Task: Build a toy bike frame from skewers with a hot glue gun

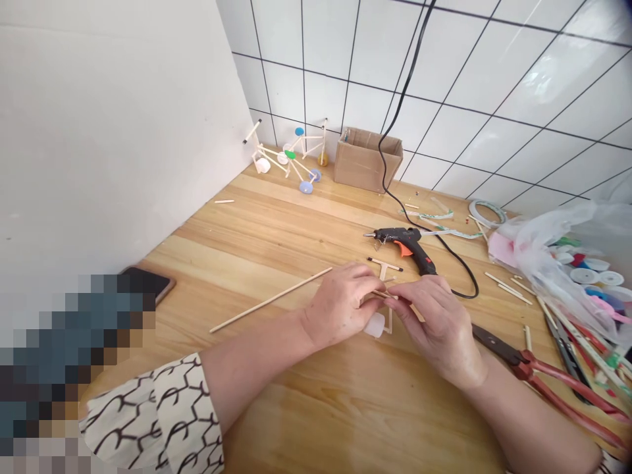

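Observation:
Both my hands meet over the middle of the wooden table (316,408). My left hand (340,304) is closed, pinching a small assembly of thin wooden sticks (388,309) with a white cap wheel (375,325) under it. My right hand (437,329) is closed too, its fingertips pinched on the same stick piece from the right. A long thin wooden stick (269,301) lies on the table and runs under my left hand. A small T-shaped stick piece (384,264) lies just beyond my fingers.
A black hot glue gun (402,241) with its cord lies behind my hands. Red-handled cutters (543,375) lie at right beside a plastic bag of caps (567,260). Finished stick bicycles (291,158) and a cardboard box (365,158) stand by the tiled wall. A phone (148,282) lies left.

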`<action>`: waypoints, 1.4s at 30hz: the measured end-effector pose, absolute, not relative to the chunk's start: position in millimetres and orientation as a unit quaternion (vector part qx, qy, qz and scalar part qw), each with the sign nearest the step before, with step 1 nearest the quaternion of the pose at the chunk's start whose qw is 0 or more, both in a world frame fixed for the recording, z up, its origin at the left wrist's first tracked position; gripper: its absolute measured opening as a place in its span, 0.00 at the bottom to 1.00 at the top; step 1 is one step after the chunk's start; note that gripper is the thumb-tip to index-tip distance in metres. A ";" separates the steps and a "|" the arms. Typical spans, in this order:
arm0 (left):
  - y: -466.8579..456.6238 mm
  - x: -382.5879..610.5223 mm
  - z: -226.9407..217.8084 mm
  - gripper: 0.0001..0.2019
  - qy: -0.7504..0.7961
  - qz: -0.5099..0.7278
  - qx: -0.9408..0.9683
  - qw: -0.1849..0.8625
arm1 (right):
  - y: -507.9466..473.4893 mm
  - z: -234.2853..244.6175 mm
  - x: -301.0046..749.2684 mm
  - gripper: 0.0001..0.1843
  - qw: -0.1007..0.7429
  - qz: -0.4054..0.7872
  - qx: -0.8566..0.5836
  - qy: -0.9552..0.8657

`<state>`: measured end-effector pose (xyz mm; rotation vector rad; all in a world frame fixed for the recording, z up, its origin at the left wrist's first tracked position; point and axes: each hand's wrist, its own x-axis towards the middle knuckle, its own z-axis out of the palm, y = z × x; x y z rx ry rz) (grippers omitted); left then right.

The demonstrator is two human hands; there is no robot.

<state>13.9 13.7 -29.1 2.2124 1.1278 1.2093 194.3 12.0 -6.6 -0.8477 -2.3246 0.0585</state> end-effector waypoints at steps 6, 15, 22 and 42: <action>13.6 16.2 -27.1 0.03 0.386 0.446 0.787 0.179 | 12.1 -8.7 193.5 0.04 0.324 0.027 -0.330 -0.886; 13.4 18.7 -29.0 0.03 0.390 0.445 0.786 0.179 | 11.0 -7.2 188.6 0.04 0.331 0.014 -0.324 -0.886; 14.0 18.3 -31.2 0.05 0.389 0.451 0.786 0.168 | 8.9 -5.1 187.7 0.03 0.333 0.016 -0.336 -0.881; 12.4 17.8 -30.3 0.04 0.386 0.444 0.791 0.167 | -39.6 0.8 213.2 0.09 0.329 0.197 -0.448 -0.808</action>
